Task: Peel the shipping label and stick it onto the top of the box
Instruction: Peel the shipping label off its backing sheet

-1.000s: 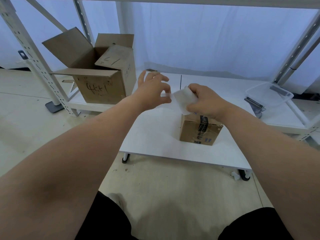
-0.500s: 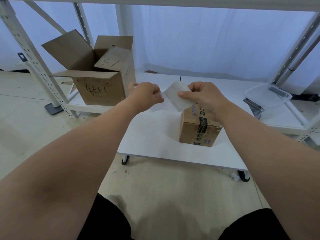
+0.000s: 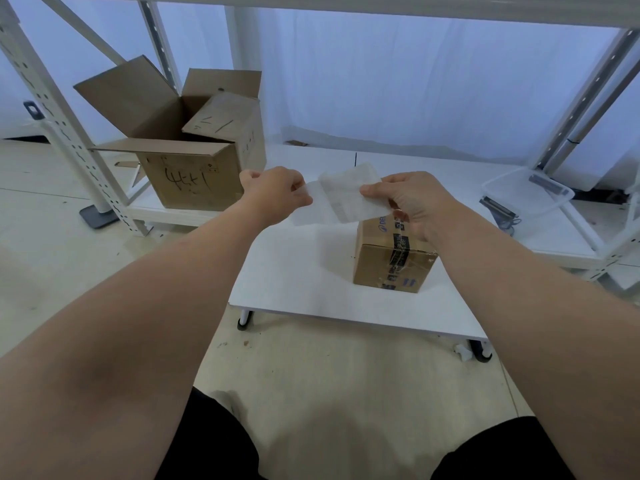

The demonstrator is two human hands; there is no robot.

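Two hands up around the middle of the frame, both busy with paper. Got the left hand (image 3: 277, 195) curled into a loose fist, thumb and fingertips pinching one edge of a thin see-through sheet (image 3: 308, 211). Got the right hand (image 3: 412, 202) pinching the right side of the shipping label (image 3: 349, 194), thumb pressed on top, other fingers tucked underneath. Label itself: whitish, faint print, rounded corners, held up in the air and tilted, overlapping the see-through sheet along its left side. No telling whether stuck together or already apart there. Sitting right below the right hand: the box (image 3: 391, 261), small, brown cardboard, closed, taped across the top and down the front with dark printed tape, parked right of centre on a low white bench (image 3: 294, 278). Label's lower corner overlapping the box's far top edge in the picture, but can't say for sure about any contact. Over in the upper left of the frame, a bigger open carton (image 3: 187, 181) with flaps up and black scribble on the front, on a low white shelf (image 3: 450, 168). Far right, a clear plastic tub (image 3: 526, 195) on the shelf too. Pale floor (image 3: 311, 375) across the bottom half.
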